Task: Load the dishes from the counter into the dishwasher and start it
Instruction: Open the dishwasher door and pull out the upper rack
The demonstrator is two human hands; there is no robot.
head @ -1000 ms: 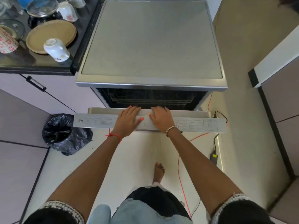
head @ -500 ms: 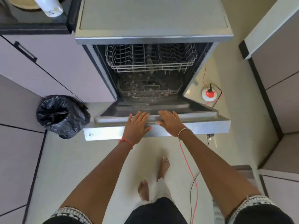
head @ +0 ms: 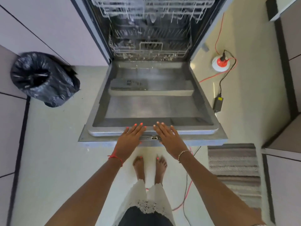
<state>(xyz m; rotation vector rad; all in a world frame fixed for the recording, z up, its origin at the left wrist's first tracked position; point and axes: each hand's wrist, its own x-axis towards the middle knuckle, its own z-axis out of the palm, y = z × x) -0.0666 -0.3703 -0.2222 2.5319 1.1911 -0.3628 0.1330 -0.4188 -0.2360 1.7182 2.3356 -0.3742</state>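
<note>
The dishwasher door lies fully open and flat, its steel inner face up. Behind it the lower wire rack and the upper rack show inside the tub, with no dishes visible in them. My left hand rests flat with straight fingers on the door's near edge, left of the latch. My right hand lies flat on the same edge, right of the latch. The counter and its dishes are out of view.
A bin lined with a black bag stands on the floor left of the door. A red cable, a round red-and-white socket and a black power adapter lie to the right. A striped mat is at the lower right. My bare feet stand below the door edge.
The door has swung from nearly closed down to flat, with both hands staying on its edge. My view has tilted down, so the counter and dishes have left the frame.
</note>
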